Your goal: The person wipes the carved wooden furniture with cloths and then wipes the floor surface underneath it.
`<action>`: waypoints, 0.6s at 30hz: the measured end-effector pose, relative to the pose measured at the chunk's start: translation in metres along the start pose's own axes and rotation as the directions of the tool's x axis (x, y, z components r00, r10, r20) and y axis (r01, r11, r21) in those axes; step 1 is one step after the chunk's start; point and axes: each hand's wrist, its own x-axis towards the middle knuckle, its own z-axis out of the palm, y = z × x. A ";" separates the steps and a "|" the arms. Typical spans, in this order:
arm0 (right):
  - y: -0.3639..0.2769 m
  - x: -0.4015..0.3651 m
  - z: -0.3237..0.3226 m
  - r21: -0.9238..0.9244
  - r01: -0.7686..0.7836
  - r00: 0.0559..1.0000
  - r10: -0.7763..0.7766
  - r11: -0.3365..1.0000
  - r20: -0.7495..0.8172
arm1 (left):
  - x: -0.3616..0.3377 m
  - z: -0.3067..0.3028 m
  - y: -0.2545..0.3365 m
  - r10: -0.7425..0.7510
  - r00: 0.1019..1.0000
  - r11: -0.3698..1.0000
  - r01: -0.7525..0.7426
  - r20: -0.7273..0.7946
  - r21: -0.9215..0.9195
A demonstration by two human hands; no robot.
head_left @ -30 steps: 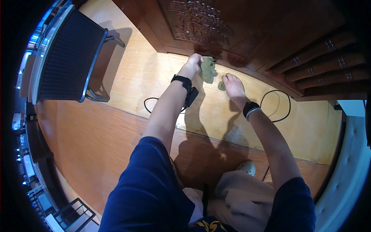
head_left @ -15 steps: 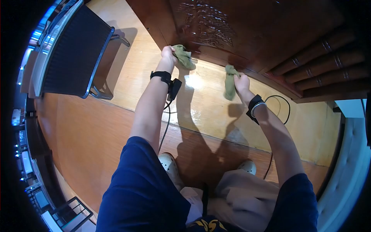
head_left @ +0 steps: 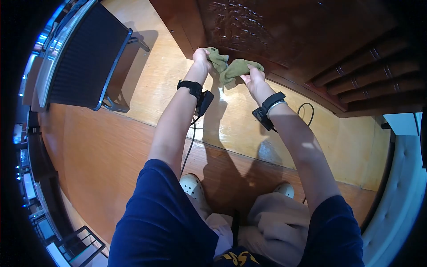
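My left hand [head_left: 201, 58] is closed around the edge of an olive-green cloth [head_left: 216, 59], close to the lower edge of a dark carved wooden piece of furniture [head_left: 275, 31]. A second olive-green cloth [head_left: 236, 70] is pinched in my right hand [head_left: 254, 79], its loose end spread toward the left. The two cloths meet or overlap between my hands, in front of the furniture's base. Each wrist wears a black strap with a small black box, and a cable runs down from the left one.
A dark ribbed panel on metal legs [head_left: 89, 58] stands at the left. Turned wooden spindles [head_left: 369, 75] line the furniture's right side. A pale tufted cushioned edge [head_left: 402, 178] runs along the far right. My clogs [head_left: 192, 187] rest on the wooden floor [head_left: 102, 164].
My right hand has moved left and up with its cloth, bringing it against the other cloth. My left hand has shifted slightly right, still holding its cloth.
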 end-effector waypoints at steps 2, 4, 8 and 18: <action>-0.009 -0.009 -0.003 -0.048 0.066 0.998 -0.066 0.997 -0.013 | -0.008 0.005 -0.008 -0.044 0.999 0.998 0.043 0.026 0.047; -0.018 -0.018 -0.011 -0.100 0.128 0.991 -0.131 0.987 -0.026 | -0.008 0.008 -0.017 -0.068 0.997 0.995 0.066 0.021 0.076; -0.045 -0.037 -0.033 -0.179 0.198 0.977 -0.209 0.964 -0.044 | -0.026 0.023 -0.036 -0.097 0.995 0.963 0.094 0.001 0.252; -0.094 -0.015 -0.135 -0.271 0.233 0.929 -0.296 0.934 -0.223 | -0.113 0.054 -0.097 -0.347 0.910 0.857 0.208 0.228 0.471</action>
